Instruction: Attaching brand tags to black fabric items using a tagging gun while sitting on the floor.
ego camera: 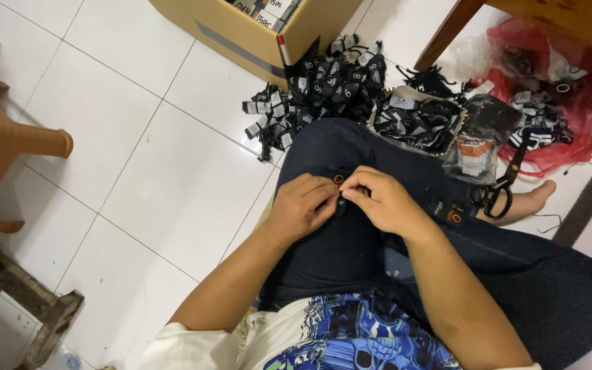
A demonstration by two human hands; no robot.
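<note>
From the head view, the left hand and right hand meet over the lap, fingertips pressed together, both pinching a small black tag with an orange ring (most of it hidden by the fingers). A second tag lies on the right thigh. Scissors rest on the floor just right, near a foot. Farther off, a tag pile lies beside a box.

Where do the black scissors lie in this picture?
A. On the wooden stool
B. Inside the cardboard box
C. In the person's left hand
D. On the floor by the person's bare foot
D: the scissors lie on the tiled floor beside the bare foot, untouched by either hand.
</note>
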